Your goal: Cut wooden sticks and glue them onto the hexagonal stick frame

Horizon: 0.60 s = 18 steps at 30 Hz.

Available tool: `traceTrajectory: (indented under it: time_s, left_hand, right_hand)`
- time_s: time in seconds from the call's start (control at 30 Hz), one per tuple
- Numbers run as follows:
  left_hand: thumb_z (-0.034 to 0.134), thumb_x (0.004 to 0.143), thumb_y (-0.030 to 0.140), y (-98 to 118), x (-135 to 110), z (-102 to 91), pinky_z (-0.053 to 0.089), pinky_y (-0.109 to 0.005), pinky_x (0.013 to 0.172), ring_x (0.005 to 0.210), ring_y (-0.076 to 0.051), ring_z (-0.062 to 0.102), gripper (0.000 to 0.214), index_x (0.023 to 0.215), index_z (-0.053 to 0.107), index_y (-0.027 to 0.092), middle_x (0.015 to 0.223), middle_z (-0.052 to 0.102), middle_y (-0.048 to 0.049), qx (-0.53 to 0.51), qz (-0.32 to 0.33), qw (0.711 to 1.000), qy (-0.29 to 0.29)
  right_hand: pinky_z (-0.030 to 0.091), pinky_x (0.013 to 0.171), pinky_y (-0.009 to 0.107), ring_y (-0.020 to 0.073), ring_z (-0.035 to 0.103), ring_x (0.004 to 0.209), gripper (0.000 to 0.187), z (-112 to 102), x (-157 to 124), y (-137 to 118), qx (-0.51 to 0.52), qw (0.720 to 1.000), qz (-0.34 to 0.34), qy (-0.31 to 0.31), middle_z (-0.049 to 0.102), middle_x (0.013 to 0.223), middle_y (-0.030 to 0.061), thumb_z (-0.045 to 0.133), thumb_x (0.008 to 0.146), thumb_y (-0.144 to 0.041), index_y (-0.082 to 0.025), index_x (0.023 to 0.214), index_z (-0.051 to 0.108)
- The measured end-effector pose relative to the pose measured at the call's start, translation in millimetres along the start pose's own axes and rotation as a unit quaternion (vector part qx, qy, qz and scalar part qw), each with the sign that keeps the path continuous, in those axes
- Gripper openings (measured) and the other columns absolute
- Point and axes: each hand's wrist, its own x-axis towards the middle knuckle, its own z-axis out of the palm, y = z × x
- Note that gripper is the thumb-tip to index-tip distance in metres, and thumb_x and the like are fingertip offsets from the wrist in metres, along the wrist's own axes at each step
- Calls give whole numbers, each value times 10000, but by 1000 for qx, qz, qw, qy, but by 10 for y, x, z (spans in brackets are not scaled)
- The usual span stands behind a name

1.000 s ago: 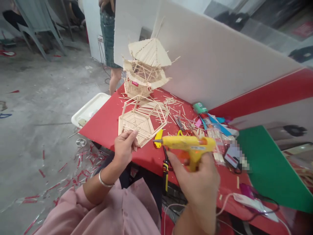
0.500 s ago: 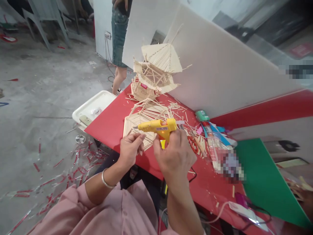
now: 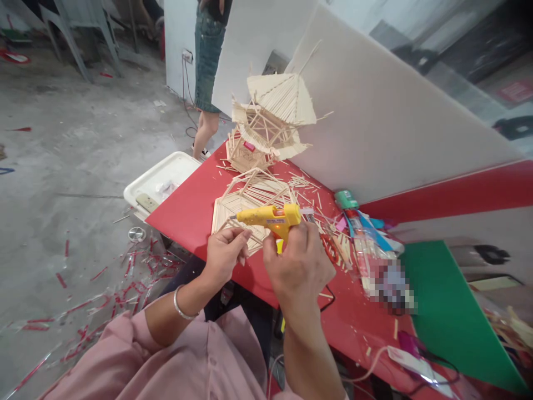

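Observation:
My right hand [image 3: 298, 265] grips a yellow glue gun [image 3: 268, 217], its nozzle pointing left over a flat hexagonal stick frame [image 3: 245, 206] lying on the red table [image 3: 187, 214]. My left hand [image 3: 225, 254] pinches the near edge of that frame, fingers closed, just under the nozzle. Behind the frame stands a tall tower model made of sticks [image 3: 270, 119] with a pointed roof.
Loose sticks, a green tape roll [image 3: 345, 199] and packets litter the table to the right, beside a green sheet [image 3: 449, 311]. A white panel [image 3: 387, 111] stands behind. A white tray [image 3: 160, 178] sits off the left corner. A person's legs [image 3: 206, 72] stand beyond; scraps cover the floor.
My right hand has carried the glue gun leftwards from beside the frame to over it, nozzle near my left fingers. My left hand has stayed on the frame's edge.

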Motion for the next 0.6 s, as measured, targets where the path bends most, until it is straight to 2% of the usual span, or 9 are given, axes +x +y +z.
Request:
traceTrajectory:
  time_s: [0.17,0.47,0.6]
  left_hand:
    - [827,607,533,5,-8,1,273,-173,296,279,-50,409,436,629,623,148,407,556,30,7,4,1000,-7]
    - [833,602,518,37,-23,11,267,-166,299,274,-48,410,429,616,620,146,401,556,29,3,-2,1000,-8]
    - [830,613,518,8,-14,-9,265,-164,302,277,-48,415,426,632,626,144,404,558,30,1,-3,1000,-11]
  right_hand:
    - [399,574,293,218,621,768,296,-6,11,-9,-9,1000,-6,6,663,942,131,526,883,-285,-110,1109,605]
    - [416,592,298,234,634,818,298,-12,0,7,-3,1000,2,7,667,1012,156,523,878,-278,-112,1112,605]
    - [412,578,293,225,637,794,281,-6,12,4,-29,999,-13,29,679,987,141,533,870,-272,-112,1090,603]
